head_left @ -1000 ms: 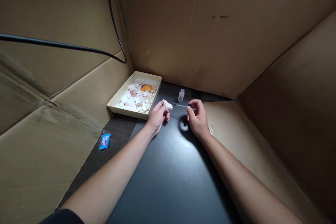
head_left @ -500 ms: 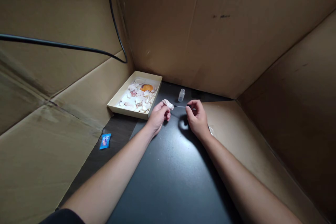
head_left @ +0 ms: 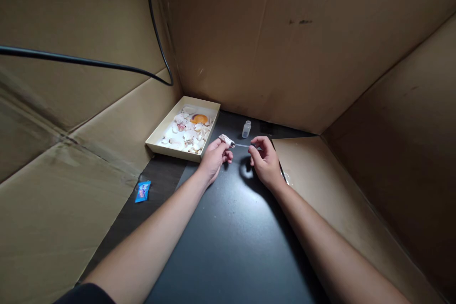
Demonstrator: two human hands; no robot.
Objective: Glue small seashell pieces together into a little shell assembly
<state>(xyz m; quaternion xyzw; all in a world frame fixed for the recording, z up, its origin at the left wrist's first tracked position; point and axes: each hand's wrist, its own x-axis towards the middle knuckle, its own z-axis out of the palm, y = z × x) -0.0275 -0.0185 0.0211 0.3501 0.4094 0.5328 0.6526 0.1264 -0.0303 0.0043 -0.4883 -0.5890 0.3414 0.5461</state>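
My left hand point(head_left: 214, 157) is closed on a pale seashell with reddish-brown speckles point(head_left: 227, 140), pinched between thumb and fingers above the dark table. From the other side, my right hand point(head_left: 264, 159) pinches a thin, pale, translucent-handled brush point(head_left: 242, 145). Its dark tip meets the right end of the shell. Behind the hands a small translucent bottle point(head_left: 246, 129) stands upright with no cap on it. To the left, a shallow cream box point(head_left: 173, 152) holds several shells and an orange-brown one point(head_left: 199, 118).
A blue wrapped packet point(head_left: 143, 192) lies at the table's left. Cardboard walls point(head_left: 235, 57) surround the dark table point(head_left: 210, 247), and a cardboard sheet point(head_left: 320, 190) lies on the right. A black cable point(head_left: 107, 64) hangs at upper left. A clear round object point(head_left: 287, 178) is partly hidden behind my right wrist.
My right hand has shifted slightly left, bringing the brush tip further onto the shell. My left hand has turned the shell a little.
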